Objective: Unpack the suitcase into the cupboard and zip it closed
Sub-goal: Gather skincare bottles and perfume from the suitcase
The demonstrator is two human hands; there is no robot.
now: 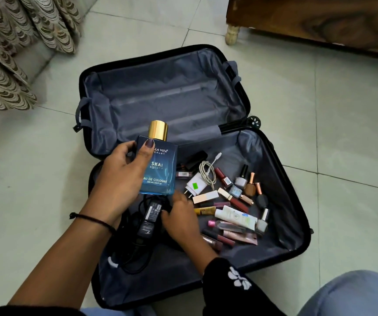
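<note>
A black suitcase (281, 242) lies open flat on the tiled floor, its grey lining showing. The far half holds nothing. My left hand (119, 176) grips a blue cologne bottle (160, 169) with a gold cap, lifted above the near half. My right hand (181, 217) reaches down onto a black power adapter (152, 212) with tangled black cables (135, 254); I cannot tell whether its fingers close round the adapter. To the right lie a white charger (196, 182) with its cable, several nail polish bottles (242, 179), lipsticks and tubes (233, 216).
A wooden furniture piece (320, 17) on a pale leg stands at the back right. Patterned fabric (8, 53) hangs at the left. My knee in blue denim (354, 295) is at the bottom right. Pale floor tiles (343, 110) surround the suitcase.
</note>
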